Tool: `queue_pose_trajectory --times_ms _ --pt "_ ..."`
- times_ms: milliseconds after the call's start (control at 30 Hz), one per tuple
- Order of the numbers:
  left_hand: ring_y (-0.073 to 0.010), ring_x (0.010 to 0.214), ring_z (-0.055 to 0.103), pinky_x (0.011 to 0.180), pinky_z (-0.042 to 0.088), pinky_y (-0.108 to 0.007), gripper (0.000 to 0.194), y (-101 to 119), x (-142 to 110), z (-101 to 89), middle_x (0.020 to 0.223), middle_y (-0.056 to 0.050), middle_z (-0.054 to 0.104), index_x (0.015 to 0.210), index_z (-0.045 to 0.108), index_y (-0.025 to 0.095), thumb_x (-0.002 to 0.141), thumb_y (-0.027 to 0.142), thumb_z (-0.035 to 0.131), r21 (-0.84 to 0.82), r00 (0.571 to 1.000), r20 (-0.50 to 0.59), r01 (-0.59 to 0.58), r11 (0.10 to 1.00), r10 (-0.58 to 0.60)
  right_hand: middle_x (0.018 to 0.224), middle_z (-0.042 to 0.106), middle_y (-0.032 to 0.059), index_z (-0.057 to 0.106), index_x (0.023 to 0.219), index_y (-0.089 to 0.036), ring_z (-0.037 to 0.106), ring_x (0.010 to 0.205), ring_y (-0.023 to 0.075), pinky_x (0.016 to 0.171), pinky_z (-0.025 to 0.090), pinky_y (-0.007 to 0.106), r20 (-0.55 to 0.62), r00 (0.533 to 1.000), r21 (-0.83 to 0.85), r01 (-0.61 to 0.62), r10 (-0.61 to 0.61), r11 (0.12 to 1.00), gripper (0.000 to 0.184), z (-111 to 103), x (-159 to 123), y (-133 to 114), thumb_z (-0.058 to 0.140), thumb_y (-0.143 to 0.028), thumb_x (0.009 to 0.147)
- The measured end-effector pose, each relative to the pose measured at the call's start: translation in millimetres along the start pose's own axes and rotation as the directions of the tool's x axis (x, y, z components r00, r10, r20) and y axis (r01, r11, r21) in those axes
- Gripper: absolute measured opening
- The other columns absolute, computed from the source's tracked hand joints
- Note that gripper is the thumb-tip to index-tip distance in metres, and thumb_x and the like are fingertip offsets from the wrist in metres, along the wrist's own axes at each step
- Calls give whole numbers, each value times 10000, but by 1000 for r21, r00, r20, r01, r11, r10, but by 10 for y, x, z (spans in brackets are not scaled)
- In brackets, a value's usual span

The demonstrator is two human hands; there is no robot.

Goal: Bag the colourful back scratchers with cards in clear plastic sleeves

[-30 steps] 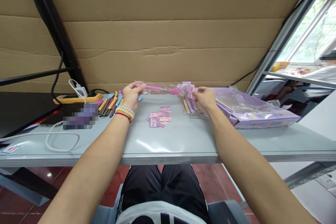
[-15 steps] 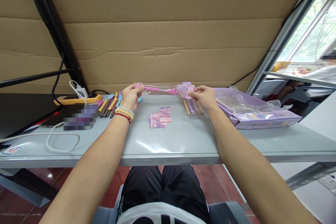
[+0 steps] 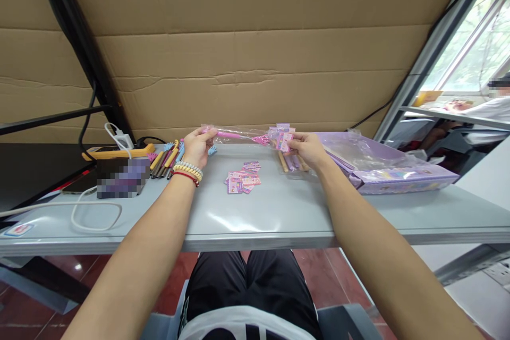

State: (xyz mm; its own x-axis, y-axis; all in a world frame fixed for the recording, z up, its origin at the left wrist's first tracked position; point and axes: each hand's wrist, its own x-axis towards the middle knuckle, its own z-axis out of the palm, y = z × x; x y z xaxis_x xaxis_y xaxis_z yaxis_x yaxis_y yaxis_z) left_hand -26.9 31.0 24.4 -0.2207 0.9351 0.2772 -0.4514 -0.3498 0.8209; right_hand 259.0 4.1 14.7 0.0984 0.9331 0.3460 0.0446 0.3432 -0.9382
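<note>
A pink stick with a splayed, claw-like end [image 3: 235, 135] lies inside a clear plastic bag [image 3: 249, 133], stretched level above the tabletop. My left hand [image 3: 197, 146] is closed on the stick's left end through the bag. At the other end, my right hand [image 3: 306, 147] pinches a small printed pink card [image 3: 284, 142] against the bag's mouth; whether the card is inside cannot be made out. Similar small cards [image 3: 243, 178] lie in a loose pile between my forearms. Partly behind my right hand are bagged tan and purple sticks [image 3: 292, 162].
Several colourful claw-ended sticks [image 3: 169, 158] lie left, beside a phone [image 3: 121, 178] and white cable [image 3: 95, 228]. A purple box [image 3: 402, 178] with clear plastic bags stands right. Cardboard [image 3: 255, 53] walls the back. Beyond the frame at right, another person is partly visible.
Both hands and the bagged stick have shifted very slightly left. The card in my right hand sits a little lower and more upright; the grips are the same.
</note>
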Motion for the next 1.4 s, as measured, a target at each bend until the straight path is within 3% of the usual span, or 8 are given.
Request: queue_pose_trajectory --times_ms 133,367,500,700,867,967,1233,1400 --pt "-66 510 482 496 385 -199 308 3 -6 -1 575 27 567 638 604 145 423 138 825 3 1000 -7 8 1000 -7 626 613 15 657 669 -115 596 580 129 506 563 232 -5 1000 -36 -5 5 999 151 -7 27 52 764 -147 567" --pt "-59 498 455 478 377 -195 330 -1 -20 5 557 32 550 638 601 145 414 147 844 -5 1000 3 20 1000 -20 583 613 24 639 659 -91 594 537 126 481 557 220 -191 981 -40 -43 34 998 120 60 -14 -9 688 -10 585" --pt "-55 497 455 473 376 -189 336 -5 -19 8 567 30 558 656 612 141 412 142 843 -7 1000 6 16 1000 -15 568 613 25 636 664 -83 584 493 118 459 543 211 -230 972 -73 -76 57 994 119 65 -28 -34 691 -8 588" --pt "-61 511 475 490 386 -194 333 -4 -22 2 575 31 558 667 614 133 416 140 832 -8 1000 1 9 1000 -9 595 628 36 623 662 -100 608 542 133 494 549 222 -145 986 -57 -92 83 994 194 52 -22 -13 774 -73 544" --pt "-61 500 469 503 380 -201 311 -4 -9 4 559 37 550 661 609 134 430 121 817 -25 1000 -15 13 1000 -13 690 648 33 666 765 -127 597 608 129 479 527 220 -8 998 36 -57 57 998 299 37 -31 -21 825 -256 547" --pt "-63 500 474 508 376 -204 309 -4 1 -2 564 34 558 668 614 134 432 121 814 -33 1000 -17 14 999 -14 749 662 41 680 823 -130 610 659 149 510 549 252 32 998 78 -62 60 995 344 25 -20 -8 820 -258 536" --pt "-69 523 497 509 373 -197 294 -9 -9 -8 577 23 570 661 621 132 439 132 813 -42 1000 24 22 999 -21 575 605 25 634 675 -94 574 533 112 488 542 228 -154 986 -9 -59 57 998 92 39 -6 15 710 -81 625" --pt "-68 537 502 512 379 -191 291 -8 -17 2 592 15 579 635 611 131 429 128 816 -41 999 31 24 999 -22 589 616 40 619 652 -93 587 532 121 462 518 216 -206 976 -45 -82 71 996 66 54 -13 -6 676 -60 652"
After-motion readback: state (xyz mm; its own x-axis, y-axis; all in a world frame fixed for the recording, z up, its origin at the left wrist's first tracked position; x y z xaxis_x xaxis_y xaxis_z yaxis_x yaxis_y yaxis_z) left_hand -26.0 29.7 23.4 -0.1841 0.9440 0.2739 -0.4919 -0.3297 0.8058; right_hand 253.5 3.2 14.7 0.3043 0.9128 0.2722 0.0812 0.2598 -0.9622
